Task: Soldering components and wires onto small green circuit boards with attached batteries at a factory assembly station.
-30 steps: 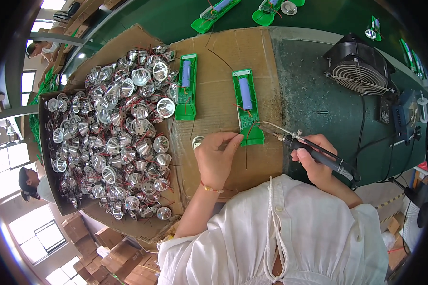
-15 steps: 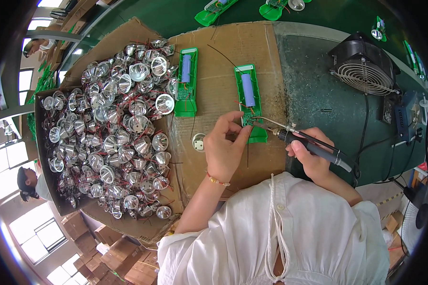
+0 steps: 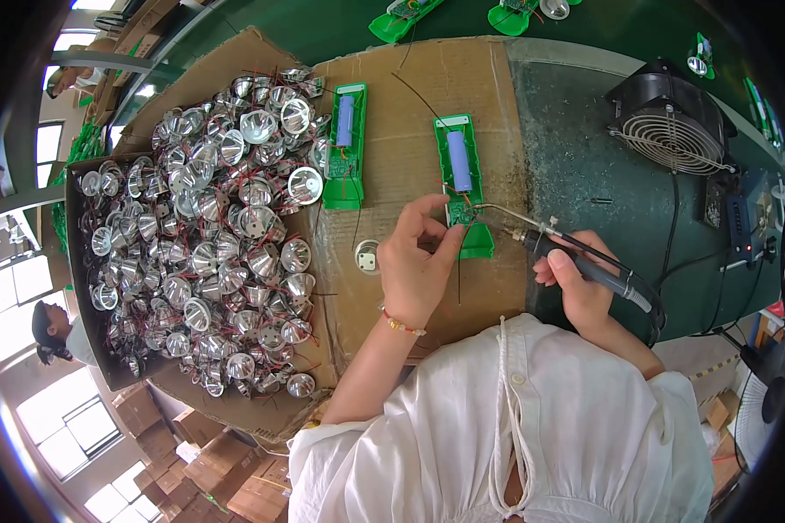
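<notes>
The right hand (image 3: 584, 292) kept its grip around a soldering iron (image 3: 589, 272), aimed at a green case (image 3: 477, 247); the left hand (image 3: 417, 257) bent at the case's edge, its hold impossible to tell; the case, battery (image 3: 459, 161) inside, lay on cardboard (image 3: 397, 139), right of heaped silver lamp cups (image 3: 205, 200).

- An assembly workshop on a factory floor: open green casings (image 3: 390, 29) dot the far side of a green bench (image 3: 602, 240).
- Silvery reflector cups (image 3: 197, 315) fill a box (image 3: 105, 353) at left.
- Soldering iron (image 3: 615, 288) at right; stacked cartons (image 3: 218, 466) near left.
</notes>
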A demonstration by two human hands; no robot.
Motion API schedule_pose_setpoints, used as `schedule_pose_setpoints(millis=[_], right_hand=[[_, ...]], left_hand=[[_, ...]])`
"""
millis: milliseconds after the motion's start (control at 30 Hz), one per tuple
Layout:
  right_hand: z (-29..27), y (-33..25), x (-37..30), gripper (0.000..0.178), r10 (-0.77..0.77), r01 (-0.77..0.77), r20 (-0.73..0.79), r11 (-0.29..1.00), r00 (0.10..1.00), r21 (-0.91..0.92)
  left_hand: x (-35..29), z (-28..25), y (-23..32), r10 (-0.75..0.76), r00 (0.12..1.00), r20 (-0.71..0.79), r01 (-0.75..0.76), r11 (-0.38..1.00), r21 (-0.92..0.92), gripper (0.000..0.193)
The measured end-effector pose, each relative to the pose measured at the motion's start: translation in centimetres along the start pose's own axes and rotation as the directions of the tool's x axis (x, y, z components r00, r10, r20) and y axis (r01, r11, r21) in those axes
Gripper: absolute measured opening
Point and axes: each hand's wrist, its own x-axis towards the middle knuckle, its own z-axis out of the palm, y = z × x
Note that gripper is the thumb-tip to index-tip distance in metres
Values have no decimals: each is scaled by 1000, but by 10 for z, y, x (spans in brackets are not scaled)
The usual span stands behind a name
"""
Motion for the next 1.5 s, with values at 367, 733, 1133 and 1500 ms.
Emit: schedule_pose_setpoints(millis=[367,733,1133,1500], right_hand=[[2,1,1,16,-9,13,68,998,998,-62],[-14,3,-5,19,-68,68,-29,998,997,-2],[-24,1,-14,17,-62,62,-8,998,998,-5],[-15,-5,-12,18,-83,85,41,994,996,-69]], left_hand=[[0,-1,3,-53,998,42,54,998,-24,34],[0,-4,5,-29,999,34,27,999,45,30],[-36,-77,-8,161,984,-77,-137,957,256,16],[-10,-17,5,301,953,-7,-295,939,178,7]])
